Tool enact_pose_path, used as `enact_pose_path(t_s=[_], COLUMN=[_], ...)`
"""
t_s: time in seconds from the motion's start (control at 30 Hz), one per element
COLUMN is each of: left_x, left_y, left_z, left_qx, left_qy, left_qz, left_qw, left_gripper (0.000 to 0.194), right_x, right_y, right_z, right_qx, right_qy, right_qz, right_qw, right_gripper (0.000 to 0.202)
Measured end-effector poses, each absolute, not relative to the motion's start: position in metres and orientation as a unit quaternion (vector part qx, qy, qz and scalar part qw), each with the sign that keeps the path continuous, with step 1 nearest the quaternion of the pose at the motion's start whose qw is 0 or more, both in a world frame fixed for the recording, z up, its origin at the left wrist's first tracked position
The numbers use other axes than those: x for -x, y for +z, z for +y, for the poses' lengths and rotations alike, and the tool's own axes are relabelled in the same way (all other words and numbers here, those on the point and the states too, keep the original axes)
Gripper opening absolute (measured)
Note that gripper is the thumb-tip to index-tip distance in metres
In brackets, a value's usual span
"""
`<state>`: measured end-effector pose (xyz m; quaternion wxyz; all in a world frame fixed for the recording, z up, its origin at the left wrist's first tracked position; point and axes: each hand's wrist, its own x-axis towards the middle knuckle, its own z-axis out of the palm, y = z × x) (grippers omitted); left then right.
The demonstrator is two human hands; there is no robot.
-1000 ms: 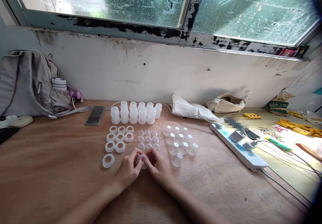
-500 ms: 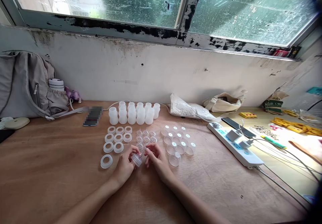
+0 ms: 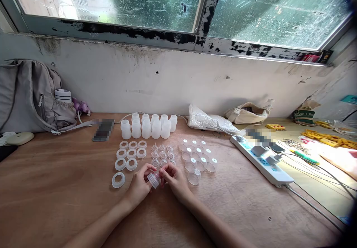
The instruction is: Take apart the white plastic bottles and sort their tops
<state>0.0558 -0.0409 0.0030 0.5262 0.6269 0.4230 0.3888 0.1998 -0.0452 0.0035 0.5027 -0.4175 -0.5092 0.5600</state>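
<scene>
My left hand grips a white threaded ring, tilted toward the right. My right hand pinches a small clear nipple right at the ring's opening. Both hands rest low on the wooden table. Just beyond them lie rows of clear nipples, white rings to the left, and clear caps to the right. Small white bottles stand in two rows behind.
A grey backpack and a phone sit at the back left. A white cloth bag, a power strip with plugs and cables, and yellow parts lie at the right. A lone ring lies left of my hands.
The ring was first held flat between both hands, then tipped in my left hand. My right hand let go briefly and now holds a clear nipple at the ring's mouth.
</scene>
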Motion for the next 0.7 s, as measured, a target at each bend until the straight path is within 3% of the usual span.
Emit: enact_pose_path(t_s=[0.37, 0.57, 0.7], left_x=[-0.055, -0.052, -0.052], left_y=[0.018, 0.012, 0.012], left_z=[-0.044, -0.044, -0.044], left_qx=[-0.512, -0.569, -0.592], left_qy=[0.412, 0.397, 0.411], left_qz=[0.365, 0.376, 0.386], left_qw=[0.659, 0.614, 0.576], left_gripper=[0.028, 0.039, 0.035], right_x=[-0.201, -0.206, -0.205], right_y=[0.003, 0.008, 0.009], right_z=[-0.041, -0.042, -0.042], right_qx=[0.440, 0.418, 0.396], right_qy=[0.499, 0.520, 0.549], right_qz=[-0.504, -0.507, -0.518], right_qw=[0.551, 0.547, 0.523], right_gripper=[0.031, 0.026, 0.028])
